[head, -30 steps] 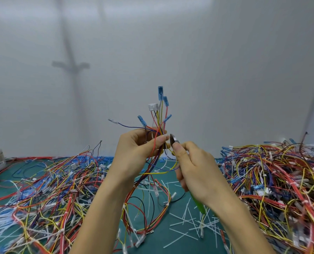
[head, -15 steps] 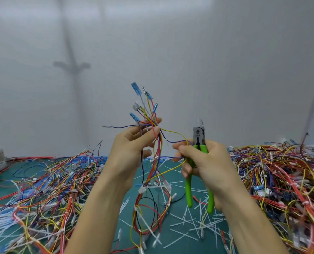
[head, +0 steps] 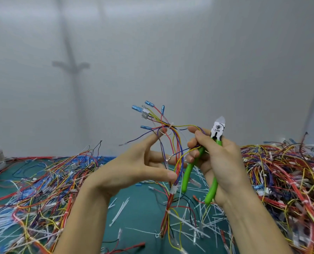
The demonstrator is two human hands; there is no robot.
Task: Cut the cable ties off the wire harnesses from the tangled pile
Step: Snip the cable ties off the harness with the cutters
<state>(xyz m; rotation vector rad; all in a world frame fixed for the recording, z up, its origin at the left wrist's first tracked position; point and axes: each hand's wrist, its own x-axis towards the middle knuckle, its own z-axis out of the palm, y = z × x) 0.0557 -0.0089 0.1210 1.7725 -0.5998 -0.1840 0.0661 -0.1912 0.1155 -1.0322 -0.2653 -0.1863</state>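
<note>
- left hand (head: 139, 167) is hovering mid-frame with its fingers spread and mostly straight; the index tip and thumb tip are just touching wires, not curling round anything
- the wire harness (head: 177, 143) is hanging upright between both hands, with blue terminals fanning out on top and the lower end trailing down to the green mat (head: 143, 208)
- a white cable tie (head: 170, 125) is sitting on the harness right by the left index fingertip
- right hand (head: 224, 162) is gripping the green-handled cutters (head: 217, 129), nose pointing up, blades looking pressed together
- a yellow harness wire is running over the right fingertips, and i can't tell if they're pinching it
- one tangled pile (head: 42, 180) is lying on the left and another pile (head: 280, 171) on the right, with snipped ties (head: 189, 222) littering the mat between them
</note>
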